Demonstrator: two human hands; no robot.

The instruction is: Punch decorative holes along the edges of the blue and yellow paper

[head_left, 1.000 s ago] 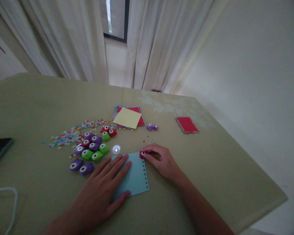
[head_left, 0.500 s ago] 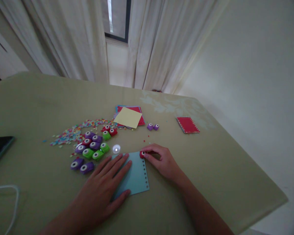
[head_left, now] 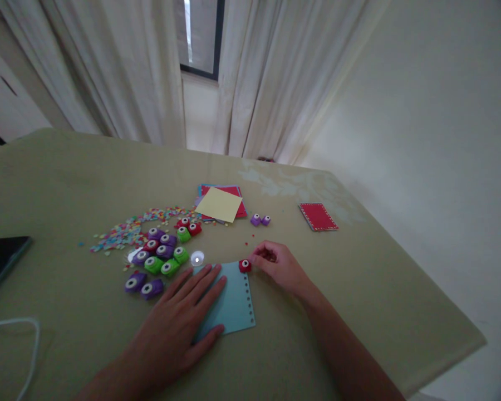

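Note:
A light blue paper sheet (head_left: 234,303) with a row of punched holes along its right edge lies on the table. My left hand (head_left: 179,317) lies flat on it, fingers stretched out. A small red hole punch (head_left: 245,265) sits on the sheet's top right corner. My right hand (head_left: 275,266) is beside it with curled fingers, the fingertips against the punch's right side.
Several purple, green and red punches (head_left: 161,256) and scattered confetti (head_left: 125,231) lie left of the sheet. A stack of coloured paper (head_left: 220,203), two purple punches (head_left: 260,220) and a red punched card (head_left: 318,216) lie farther back. A dark tablet (head_left: 0,257) and white cable (head_left: 20,345) are at the left.
My right hand has drawn back a little to the right, so more of the red punch shows. My left hand stays flat on the blue sheet. The camera tilted slightly.

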